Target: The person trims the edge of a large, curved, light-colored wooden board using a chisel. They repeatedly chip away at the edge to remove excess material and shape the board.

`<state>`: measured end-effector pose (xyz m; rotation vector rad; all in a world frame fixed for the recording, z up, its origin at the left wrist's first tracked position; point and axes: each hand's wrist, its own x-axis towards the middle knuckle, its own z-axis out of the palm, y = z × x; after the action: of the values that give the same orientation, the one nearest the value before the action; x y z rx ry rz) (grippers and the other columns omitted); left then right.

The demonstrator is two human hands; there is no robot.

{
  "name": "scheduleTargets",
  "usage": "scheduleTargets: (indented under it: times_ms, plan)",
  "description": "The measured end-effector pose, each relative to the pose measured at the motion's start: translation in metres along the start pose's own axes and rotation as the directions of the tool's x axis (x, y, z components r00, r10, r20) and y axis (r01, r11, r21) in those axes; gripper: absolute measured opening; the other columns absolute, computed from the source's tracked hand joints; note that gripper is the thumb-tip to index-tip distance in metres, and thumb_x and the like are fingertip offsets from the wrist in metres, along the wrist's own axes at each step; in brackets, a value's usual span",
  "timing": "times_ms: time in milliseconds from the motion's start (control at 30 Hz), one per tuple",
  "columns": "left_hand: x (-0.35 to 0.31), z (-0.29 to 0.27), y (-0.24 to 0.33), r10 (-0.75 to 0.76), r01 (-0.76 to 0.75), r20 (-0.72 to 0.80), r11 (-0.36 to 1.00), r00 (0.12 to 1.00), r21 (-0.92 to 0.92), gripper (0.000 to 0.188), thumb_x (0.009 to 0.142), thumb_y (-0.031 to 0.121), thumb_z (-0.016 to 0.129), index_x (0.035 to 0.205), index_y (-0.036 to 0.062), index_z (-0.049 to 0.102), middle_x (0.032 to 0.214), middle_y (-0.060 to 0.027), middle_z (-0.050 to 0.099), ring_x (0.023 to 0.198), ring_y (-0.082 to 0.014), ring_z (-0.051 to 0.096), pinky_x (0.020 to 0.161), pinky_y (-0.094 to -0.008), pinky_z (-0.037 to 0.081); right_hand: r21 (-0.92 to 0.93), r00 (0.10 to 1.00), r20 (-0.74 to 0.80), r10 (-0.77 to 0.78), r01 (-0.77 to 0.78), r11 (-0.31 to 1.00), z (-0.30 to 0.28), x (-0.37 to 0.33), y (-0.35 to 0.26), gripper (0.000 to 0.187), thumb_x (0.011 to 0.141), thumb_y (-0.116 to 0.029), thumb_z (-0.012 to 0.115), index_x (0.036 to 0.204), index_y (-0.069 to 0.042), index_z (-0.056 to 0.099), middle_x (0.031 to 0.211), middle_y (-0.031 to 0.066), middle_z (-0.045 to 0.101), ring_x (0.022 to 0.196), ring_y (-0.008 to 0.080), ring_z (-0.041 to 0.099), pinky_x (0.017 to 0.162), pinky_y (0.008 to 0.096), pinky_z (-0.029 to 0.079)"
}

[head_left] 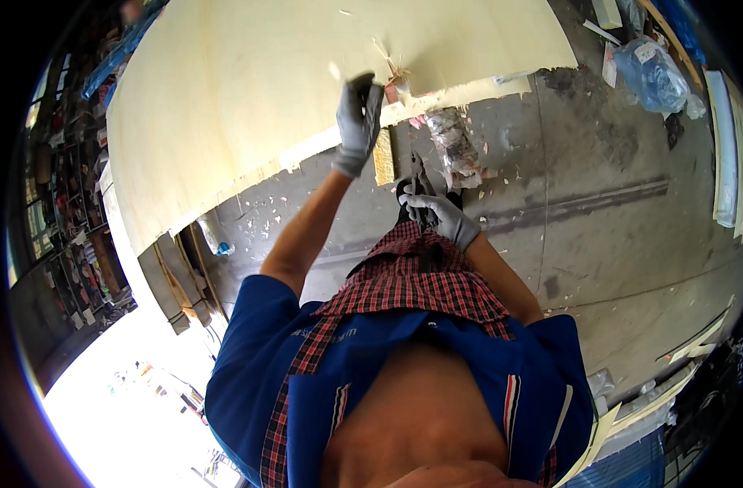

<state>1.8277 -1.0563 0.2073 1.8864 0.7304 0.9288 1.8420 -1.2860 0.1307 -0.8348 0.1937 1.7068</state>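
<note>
Two grey-gloved hands: the left hand (360, 122) shows against a large pale sheet (249, 89) near its ragged edge, its grip too blurred to judge. The right hand (438, 215), before the checked apron (420, 285), has its grip closed around dark pliers (419, 174), pointing toward the sheet. Beside the left hand, reddish splintered material (393, 88) sits at that edge.
</note>
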Motion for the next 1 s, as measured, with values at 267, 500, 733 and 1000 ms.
scheduleTargets:
  times_ms: [267,500,733,1000]
  plan:
    - [-0.128,0.003,-0.11,-0.821,0.86,0.308,0.373,0.48,-0.348,0.023,0.093,0.026,0.059,0.104,0.0059,0.06,0.098,-0.0094,0.066,0.083,-0.0191,0.065,0.076,-0.0305,0.053,-0.193,0.987,-0.162,0.011,-0.042,0.98,-0.021,0.042,-0.039,0.014,0.079,-0.012,0.061,0.085,0.0,0.066,0.072,0.01,0.066,0.053,0.0151,0.057,0.048,0.026,0.047]
    - [-0.084,0.025,-0.215,-0.872,0.604,0.447,-0.252,0.196,-0.756,0.029,0.095,0.03,0.051,0.108,0.005,0.058,0.11,-0.0136,0.064,0.103,-0.0301,0.06,0.092,-0.0488,0.048,-0.388,0.945,-0.314,-0.089,-0.042,0.921,-0.043,0.106,-0.037,0.012,0.076,-0.009,0.061,0.078,0.001,0.055,0.067,0.0066,0.055,0.052,0.016,0.054,0.045,0.0296,0.054]
    - [-0.1,0.03,-0.255,-0.874,0.492,0.417,-0.257,0.248,-0.832,0.049,0.099,0.047,0.036,0.123,0.0087,0.055,0.123,-0.0126,0.062,0.116,-0.0306,0.057,0.097,-0.05,0.047,-0.35,0.937,-0.349,-0.029,-0.101,0.931,-0.043,0.104,-0.035,0.024,0.074,-0.005,0.063,0.094,-0.003,0.05,0.074,0.0052,0.054,0.06,0.0145,0.054,0.051,0.033,0.056]
    - [-0.082,0.028,-0.242,-0.854,0.518,0.49,-0.344,0.174,-0.783,0.052,0.1,0.049,0.031,0.123,0.0103,0.056,0.122,-0.0126,0.062,0.114,-0.0303,0.058,0.097,-0.0519,0.046,-0.301,0.935,-0.345,-0.079,-0.031,0.953,-0.055,0.111,-0.021,0.033,0.072,-0.007,0.061,0.1,0.005,0.047,0.072,0.0117,0.053,0.054,0.0237,0.059,0.038,0.0326,0.043]
